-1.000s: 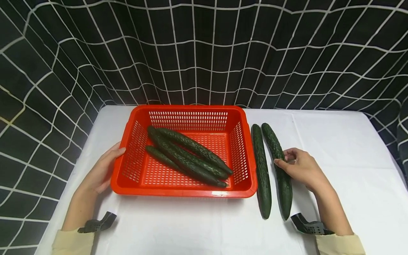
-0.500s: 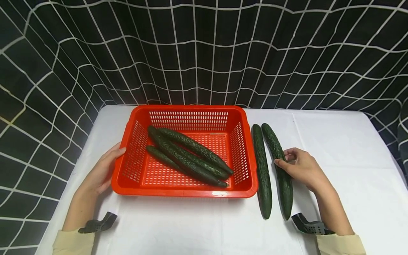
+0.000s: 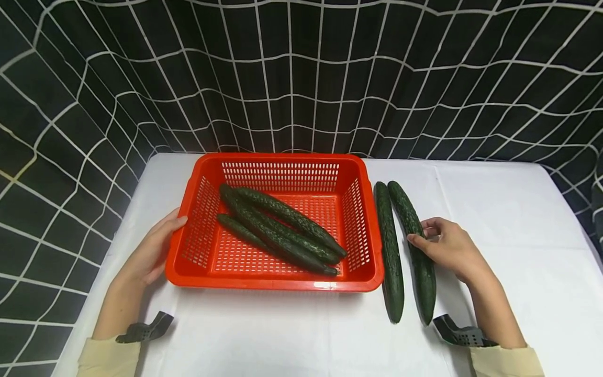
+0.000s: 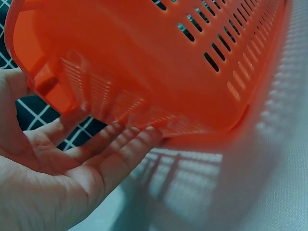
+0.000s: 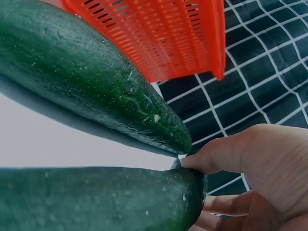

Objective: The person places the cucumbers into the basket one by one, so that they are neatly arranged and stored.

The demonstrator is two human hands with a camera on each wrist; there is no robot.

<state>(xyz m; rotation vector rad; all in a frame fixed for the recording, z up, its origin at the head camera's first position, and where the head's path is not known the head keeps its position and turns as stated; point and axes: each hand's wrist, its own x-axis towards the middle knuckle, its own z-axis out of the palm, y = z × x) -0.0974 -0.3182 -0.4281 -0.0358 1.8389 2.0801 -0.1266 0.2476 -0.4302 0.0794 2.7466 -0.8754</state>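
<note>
Dark green bumpy cucumber (image 3: 417, 251), right hand (image 3: 447, 247) gripping

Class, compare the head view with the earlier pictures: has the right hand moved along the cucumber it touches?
No. The right hand rests at the same spot on the outer cucumber, level with the same stretch of the red basket; the slight picture shift affects everything alike.

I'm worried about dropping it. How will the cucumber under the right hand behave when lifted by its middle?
The cucumber looks long, stiff and round, so it probably won't sag but may roll if nudged. The right hand touches near its middle, likely balanced. Its bumpy skin should aid grip.
</note>
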